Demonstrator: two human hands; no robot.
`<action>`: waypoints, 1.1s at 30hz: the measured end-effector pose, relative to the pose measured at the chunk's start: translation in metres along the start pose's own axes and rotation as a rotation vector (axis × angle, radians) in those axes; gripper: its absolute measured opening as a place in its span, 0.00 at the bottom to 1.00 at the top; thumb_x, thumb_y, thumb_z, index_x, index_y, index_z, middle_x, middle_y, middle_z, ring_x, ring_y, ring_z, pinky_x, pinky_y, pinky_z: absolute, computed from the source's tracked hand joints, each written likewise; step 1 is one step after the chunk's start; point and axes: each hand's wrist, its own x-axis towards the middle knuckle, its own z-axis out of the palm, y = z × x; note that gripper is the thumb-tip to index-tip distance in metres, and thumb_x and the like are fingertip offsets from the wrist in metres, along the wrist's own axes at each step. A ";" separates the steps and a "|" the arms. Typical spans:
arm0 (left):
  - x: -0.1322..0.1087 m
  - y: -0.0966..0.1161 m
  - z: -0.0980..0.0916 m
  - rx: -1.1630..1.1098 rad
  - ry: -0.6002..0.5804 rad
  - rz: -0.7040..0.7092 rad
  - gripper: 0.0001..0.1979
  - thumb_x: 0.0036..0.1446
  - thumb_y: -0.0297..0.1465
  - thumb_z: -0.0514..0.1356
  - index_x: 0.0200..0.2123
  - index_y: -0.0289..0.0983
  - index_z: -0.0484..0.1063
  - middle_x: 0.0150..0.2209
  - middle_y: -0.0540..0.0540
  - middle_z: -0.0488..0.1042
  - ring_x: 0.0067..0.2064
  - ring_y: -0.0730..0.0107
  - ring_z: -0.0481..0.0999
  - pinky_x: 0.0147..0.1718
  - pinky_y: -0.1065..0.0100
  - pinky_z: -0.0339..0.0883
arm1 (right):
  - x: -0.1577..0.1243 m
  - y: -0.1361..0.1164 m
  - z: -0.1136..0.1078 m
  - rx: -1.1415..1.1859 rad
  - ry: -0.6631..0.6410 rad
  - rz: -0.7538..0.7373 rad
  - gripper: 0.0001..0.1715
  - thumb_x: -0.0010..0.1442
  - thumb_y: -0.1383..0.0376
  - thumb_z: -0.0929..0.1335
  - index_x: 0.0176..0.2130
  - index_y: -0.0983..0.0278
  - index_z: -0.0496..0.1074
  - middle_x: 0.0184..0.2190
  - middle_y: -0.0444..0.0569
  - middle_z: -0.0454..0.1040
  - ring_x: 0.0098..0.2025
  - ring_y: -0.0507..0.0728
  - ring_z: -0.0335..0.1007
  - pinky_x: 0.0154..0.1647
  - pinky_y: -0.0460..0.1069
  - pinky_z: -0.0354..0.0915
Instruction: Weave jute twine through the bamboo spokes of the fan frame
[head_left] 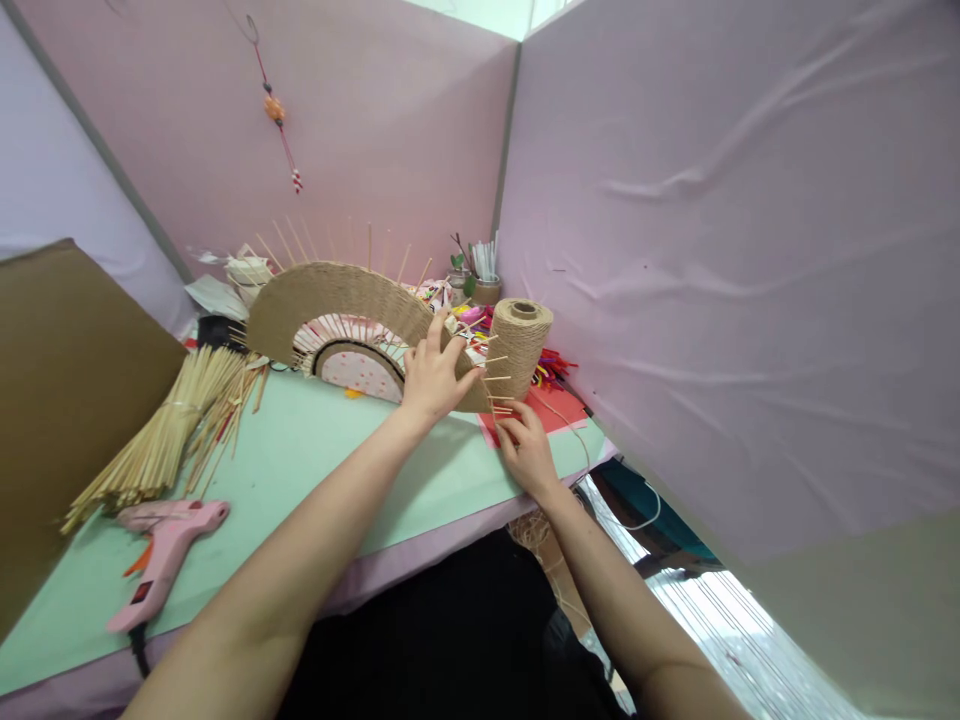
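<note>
A half-ring woven from brown twine [341,285] stands on edge on the table, with thin sticks poking out around its outer rim. Across its front lies my left hand [435,378], fingers spread over the weave and the thumb by its right end, steadying it. My right hand [527,448] is at the lower right end, fingertips closed by the stick tips [501,400]. A thin strand runs down to these fingers and looks like twine; they partly hide it. Just behind stands a large spool of twine [523,345].
A pink glue gun [169,550] lies at the front left, beside a bundle of thin sticks [169,420]. A brown board [67,380] stands at the left. Red sheets [559,408] lie under the spool's side. Fabric-covered partitions [712,250] close in the table's back and right.
</note>
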 end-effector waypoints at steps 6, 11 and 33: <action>-0.047 0.010 0.009 -0.577 0.250 -0.310 0.27 0.56 0.35 0.60 0.57 0.41 0.55 0.65 0.35 0.47 0.51 0.64 0.71 0.50 0.58 0.65 | 0.000 -0.008 0.000 0.167 0.021 0.032 0.11 0.63 0.67 0.62 0.37 0.64 0.74 0.38 0.53 0.75 0.41 0.56 0.72 0.45 0.52 0.68; -0.099 0.039 0.029 -1.425 0.104 -1.091 0.14 0.54 0.26 0.61 0.43 0.39 0.61 0.45 0.43 0.70 0.41 0.72 0.75 0.42 0.69 0.69 | 0.004 -0.027 -0.006 0.211 0.063 0.020 0.10 0.62 0.67 0.64 0.36 0.63 0.75 0.36 0.52 0.76 0.40 0.56 0.72 0.43 0.51 0.69; -0.082 0.026 0.046 -2.236 -0.199 -0.985 0.08 0.59 0.32 0.59 0.36 0.31 0.73 0.29 0.45 0.77 0.29 0.72 0.76 0.29 0.71 0.70 | -0.014 -0.083 -0.024 -0.281 -0.082 0.131 0.14 0.63 0.65 0.61 0.42 0.62 0.75 0.52 0.58 0.61 0.36 0.55 0.70 0.33 0.49 0.67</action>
